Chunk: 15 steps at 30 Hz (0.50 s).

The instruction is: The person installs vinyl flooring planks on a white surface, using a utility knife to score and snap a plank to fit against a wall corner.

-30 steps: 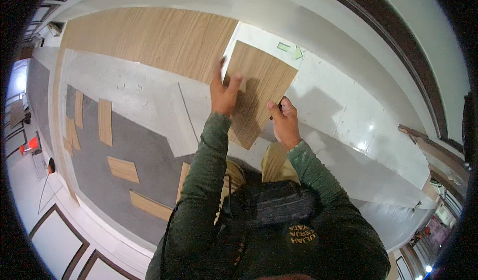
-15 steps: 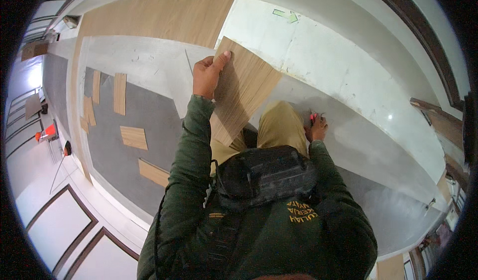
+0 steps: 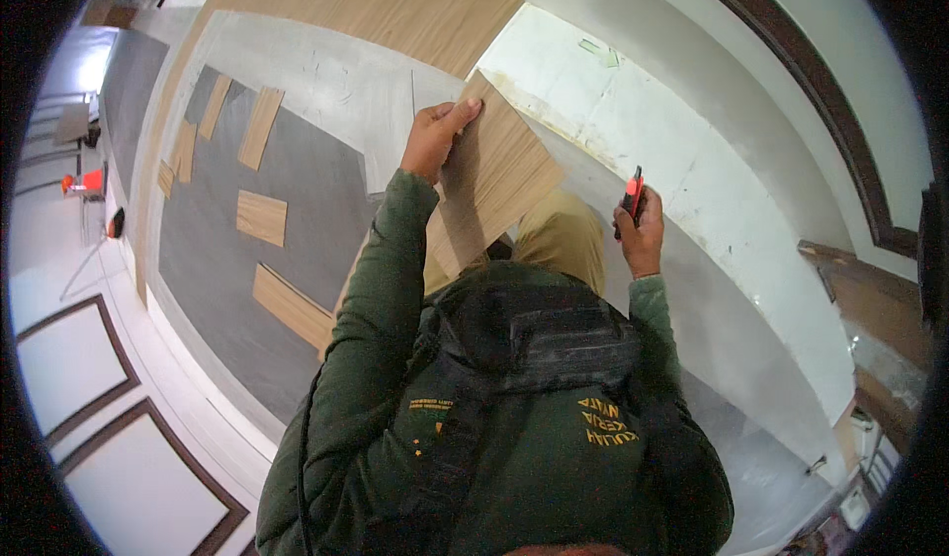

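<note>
My left hand (image 3: 435, 141) grips a wood-look plank (image 3: 504, 166) by its far left edge, thumb on top and fingers underneath. The plank is tilted above my knees, its near end close to my body. On the right, my right hand (image 3: 646, 238) is closed around a red and black utility knife (image 3: 633, 196). The knife points away from me, apart from the plank. Whether its blade is out is too small to tell. Khaki trousers cover my bent knee (image 3: 565, 235) between the two hands.
Several short wood-look offcuts (image 3: 261, 218) lie on the grey sheet (image 3: 326, 190) at left. Ahead runs a wood-look strip (image 3: 366, 7), meeting a white strip (image 3: 573, 82) with a green arrow mark. A dark-trimmed wall (image 3: 791, 52) borders the right. An orange object (image 3: 91, 180) stands far left.
My right hand has come up and forward from low beside my knee, bringing the utility knife into plain sight. My left hand still holds the plank; the whole view has shifted.
</note>
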Available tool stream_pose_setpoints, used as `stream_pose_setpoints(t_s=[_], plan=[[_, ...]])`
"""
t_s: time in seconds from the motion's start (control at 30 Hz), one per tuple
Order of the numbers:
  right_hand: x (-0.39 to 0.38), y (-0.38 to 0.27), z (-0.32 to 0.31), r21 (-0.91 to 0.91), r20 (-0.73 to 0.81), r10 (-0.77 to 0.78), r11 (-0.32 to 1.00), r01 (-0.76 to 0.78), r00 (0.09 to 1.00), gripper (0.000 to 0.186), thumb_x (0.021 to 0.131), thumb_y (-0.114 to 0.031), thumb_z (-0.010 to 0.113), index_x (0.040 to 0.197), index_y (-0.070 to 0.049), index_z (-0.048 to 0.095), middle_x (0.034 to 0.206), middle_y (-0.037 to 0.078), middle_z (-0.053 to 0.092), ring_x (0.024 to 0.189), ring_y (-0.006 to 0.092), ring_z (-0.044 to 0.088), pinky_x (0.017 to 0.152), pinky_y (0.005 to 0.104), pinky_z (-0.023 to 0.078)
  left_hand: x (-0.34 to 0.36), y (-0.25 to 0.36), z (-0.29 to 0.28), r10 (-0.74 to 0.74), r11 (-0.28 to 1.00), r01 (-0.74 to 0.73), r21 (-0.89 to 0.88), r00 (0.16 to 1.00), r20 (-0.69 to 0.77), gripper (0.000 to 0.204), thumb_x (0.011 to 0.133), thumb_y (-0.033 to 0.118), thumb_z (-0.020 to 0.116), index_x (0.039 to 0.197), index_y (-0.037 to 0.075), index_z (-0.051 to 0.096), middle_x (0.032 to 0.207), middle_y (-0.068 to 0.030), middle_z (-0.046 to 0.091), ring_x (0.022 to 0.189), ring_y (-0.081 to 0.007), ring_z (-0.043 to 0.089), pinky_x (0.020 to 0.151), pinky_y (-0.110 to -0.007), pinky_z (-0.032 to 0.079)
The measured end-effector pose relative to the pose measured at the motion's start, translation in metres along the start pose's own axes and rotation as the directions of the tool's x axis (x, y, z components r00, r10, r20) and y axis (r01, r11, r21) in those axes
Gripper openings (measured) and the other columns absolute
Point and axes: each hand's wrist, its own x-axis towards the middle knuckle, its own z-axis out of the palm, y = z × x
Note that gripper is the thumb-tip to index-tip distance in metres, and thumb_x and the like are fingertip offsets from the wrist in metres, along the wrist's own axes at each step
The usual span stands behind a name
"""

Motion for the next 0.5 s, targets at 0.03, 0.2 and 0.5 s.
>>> stream_pose_setpoints(t_s=[0.03, 0.2, 0.5], plan=[[-0.002, -0.041, 0.004, -0.012, 0.088, -0.022, 1.000, 0.023, 0.996, 0.044, 0.078, -0.009, 0.070, 0.115, 0.000, 0.048, 0.092, 0.007, 0.059, 0.079, 0.0155, 0.059, 0.073, 0.0295, 0.050, -0.006, 0.004, 0.000, 0.012, 0.999, -0.011, -0.032, 0.999, 0.031, 0.045, 0.079, 0.047, 0.072, 0.072, 0.004, 0.065, 0.064, -0.0001, 0.054, 0.058, -0.0101, 0.049, 0.054, -0.026, 0.037], [-0.023, -0.160, 0.040, -0.005, 0.430, -0.181, 0.979, 0.203, 0.885, 0.047, 0.080, 0.000, 0.069, 0.122, -0.001, 0.049, 0.093, 0.009, 0.066, 0.076, 0.0139, 0.064, 0.073, 0.0263, 0.052, -0.023, -0.016, -0.020, 0.058, 0.991, -0.045, -0.129, 0.993, 0.100, 0.045, 0.081, 0.046, 0.070, 0.085, 0.000, 0.069, 0.074, -0.0041, 0.060, 0.067, -0.0124, 0.054, 0.061, -0.027, 0.041], [-0.055, -0.182, 0.084, -0.097, 0.670, -0.280, 0.885, 0.455, 0.688, 0.043, 0.090, -0.014, 0.063, 0.130, -0.003, 0.053, 0.112, 0.014, 0.063, 0.092, 0.0167, 0.061, 0.086, 0.0300, 0.047, -0.056, -0.028, -0.060, 0.161, 0.968, -0.153, -0.199, 0.987, 0.025, 0.049, 0.081, 0.052, 0.068, 0.079, 0.003, 0.068, 0.071, -0.0033, 0.057, 0.067, -0.0130, 0.053, 0.058, -0.027, 0.039]])
